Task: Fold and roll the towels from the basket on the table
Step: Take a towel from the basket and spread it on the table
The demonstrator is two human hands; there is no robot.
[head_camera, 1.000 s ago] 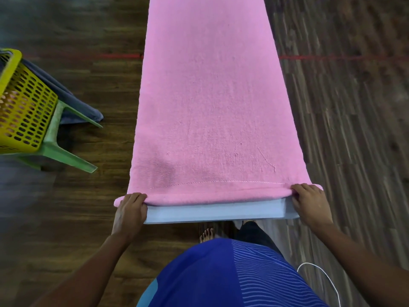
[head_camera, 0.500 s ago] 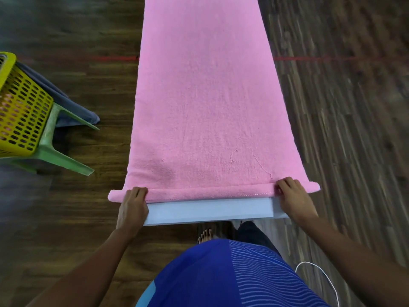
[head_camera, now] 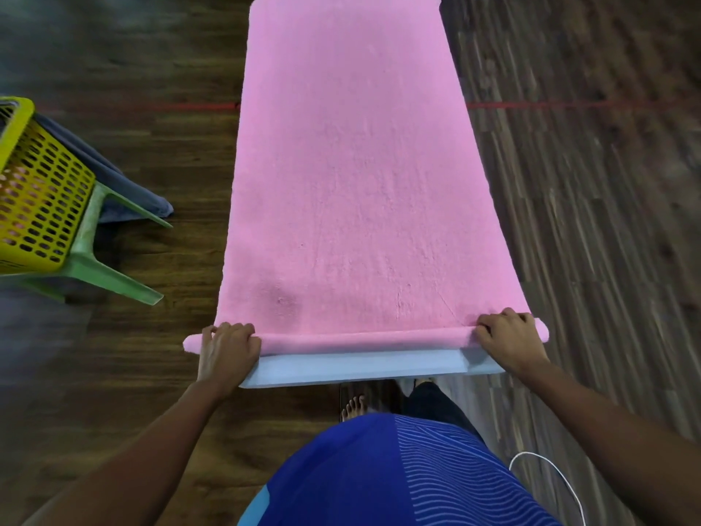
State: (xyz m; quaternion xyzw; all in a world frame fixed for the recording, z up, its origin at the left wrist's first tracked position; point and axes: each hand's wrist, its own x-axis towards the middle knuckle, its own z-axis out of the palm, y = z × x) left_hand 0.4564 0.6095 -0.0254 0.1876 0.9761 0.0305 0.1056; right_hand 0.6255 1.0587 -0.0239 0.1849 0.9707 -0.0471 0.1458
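Observation:
A long pink towel point(head_camera: 352, 176) lies folded lengthwise along a narrow white table point(head_camera: 360, 368), covering nearly all of it. Its near end is rolled into a thin roll point(head_camera: 364, 341) across the table's width. My left hand point(head_camera: 227, 351) grips the roll's left end with curled fingers. At the roll's right end my right hand point(head_camera: 510, 341) grips it the same way. A yellow perforated basket point(head_camera: 34, 199) stands at the far left on a green plastic stool point(head_camera: 102, 260).
A grey-blue cloth point(head_camera: 125, 187) hangs behind the basket and stool. Dark wooden floor surrounds the table, with a red line point(head_camera: 569, 105) across it. A white cable point(head_camera: 550, 476) hangs at my right side. My bare foot point(head_camera: 352, 406) shows under the table's near edge.
Both hands have rolled the towel's near end away from me, so the roll is thicker and more of the white table's near edge is bare.

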